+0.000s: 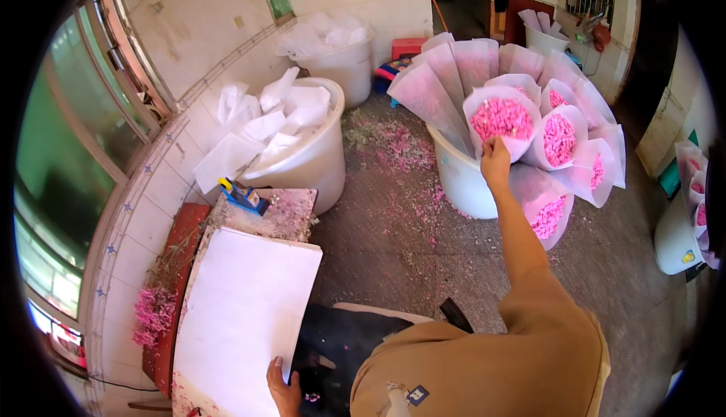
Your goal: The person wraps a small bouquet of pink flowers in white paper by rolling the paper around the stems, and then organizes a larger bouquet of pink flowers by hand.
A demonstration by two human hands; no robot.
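Note:
My right hand (495, 158) reaches forward, its fingers closed on the lower edge of a white-wrapped bouquet of pink flowers (501, 118). That bouquet sits among several similar wrapped bouquets (560, 139) and tall pale wrappers (423, 92) in a large white tub (465, 190). At the lower middle, my left hand (284, 387) rests at the right edge of white paper sheets (238, 296) on the worktable, its fingers slightly bent and apart. A blue-and-yellow tape dispenser (243, 199) stands on the table's flower-littered far end (293, 209).
White tubs of crumpled wrapping (302, 182) stand at the left and back (336, 69). Loose pink stems (155, 315) lie on a red board beside the table. Another bucket of bouquets (673, 247) stands at the far right. Petals litter the floor (389, 145). A red stool (408, 48) is behind.

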